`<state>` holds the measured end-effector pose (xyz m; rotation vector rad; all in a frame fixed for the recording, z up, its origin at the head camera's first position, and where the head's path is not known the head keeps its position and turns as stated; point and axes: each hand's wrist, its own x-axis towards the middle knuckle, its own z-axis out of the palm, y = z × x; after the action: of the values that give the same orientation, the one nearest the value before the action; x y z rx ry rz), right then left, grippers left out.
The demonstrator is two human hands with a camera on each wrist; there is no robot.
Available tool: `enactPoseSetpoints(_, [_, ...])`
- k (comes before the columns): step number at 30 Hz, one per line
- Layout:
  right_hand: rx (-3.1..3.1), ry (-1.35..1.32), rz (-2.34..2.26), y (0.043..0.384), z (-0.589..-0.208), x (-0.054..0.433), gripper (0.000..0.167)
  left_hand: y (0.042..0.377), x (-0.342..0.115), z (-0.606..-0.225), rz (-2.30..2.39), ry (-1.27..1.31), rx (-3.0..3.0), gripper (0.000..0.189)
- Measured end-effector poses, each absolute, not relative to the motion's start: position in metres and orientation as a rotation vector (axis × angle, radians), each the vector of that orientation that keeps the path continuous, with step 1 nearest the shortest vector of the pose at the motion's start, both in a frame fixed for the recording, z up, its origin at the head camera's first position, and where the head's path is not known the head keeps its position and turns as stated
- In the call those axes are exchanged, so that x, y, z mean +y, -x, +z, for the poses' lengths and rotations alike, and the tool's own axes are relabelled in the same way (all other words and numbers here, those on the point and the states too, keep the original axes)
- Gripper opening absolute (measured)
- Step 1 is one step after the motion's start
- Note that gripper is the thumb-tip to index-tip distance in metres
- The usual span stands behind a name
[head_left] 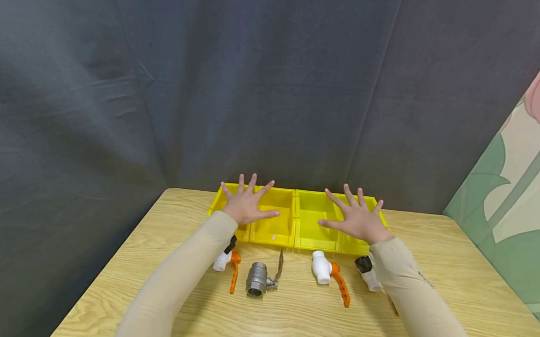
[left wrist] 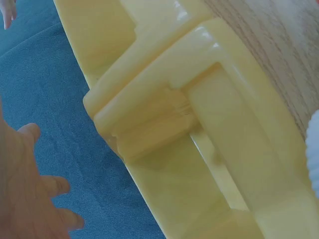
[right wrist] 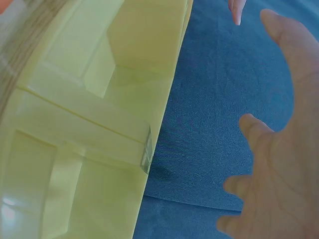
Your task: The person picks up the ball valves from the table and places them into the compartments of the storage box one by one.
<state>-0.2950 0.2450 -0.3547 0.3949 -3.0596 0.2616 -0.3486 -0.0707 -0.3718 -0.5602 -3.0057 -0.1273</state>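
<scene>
Two bare hands, in long beige sleeves (head_left: 177, 274), reach forward over a wood-grain desk (head_left: 291, 323), palms down. The left hand (head_left: 246, 206) is above the left half of a row of four yellow plastic bins (head_left: 272, 230); the right hand (head_left: 359, 219) is above the right half. On both hands the fingers are spread wide, thumbs pointing inward toward each other, and the wrist views show the hands apart from the bins. The bins stand side by side along the desk's far edge, with a small white speck (head_left: 274, 236) in the second from the left. In front of them, toward the desk's near edge, four ball valves lie in a loose line. Furthest left is a white plastic valve (head_left: 222, 262) with an orange handle, partly hidden by the left arm. Next comes a grey metal valve (head_left: 257, 279), its thin lever pointing toward the far edge. Right of the middle is a second white valve (head_left: 322, 267), its orange handle angled toward the near right corner. The last white valve (head_left: 373, 281) is partly covered by the right arm. Behind the desk hangs a dark blue-grey curtain (head_left: 273, 89); beyond its right edge is a flower-patterned wall (head_left: 510, 196).
</scene>
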Motion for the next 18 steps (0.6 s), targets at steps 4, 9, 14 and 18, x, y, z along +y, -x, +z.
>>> enactPoseSetpoints(4, [-3.057, -0.400, 0.278, 0.295, -0.355, 0.245, 0.092, 0.349, -0.070, -0.373, -0.136, 0.563, -3.002, 0.090])
enactPoseSetpoints(9, [-3.045, -0.422, 0.226, 0.297, -0.354, 0.246, 0.086, 0.351, -0.070, -0.371, -0.096, 0.583, -3.020, 0.087])
enactPoseSetpoints(14, [-3.010, -0.453, 0.229, 0.300, -0.349, 0.245, 0.062, 0.353, -0.068, -0.364, -0.097, 0.639, -2.963, 0.059])
enactPoseSetpoints(18, [-3.028, -0.429, 0.288, 0.303, -0.347, 0.244, 0.048, 0.352, -0.066, -0.356, -0.238, 0.635, -2.916, 0.036])
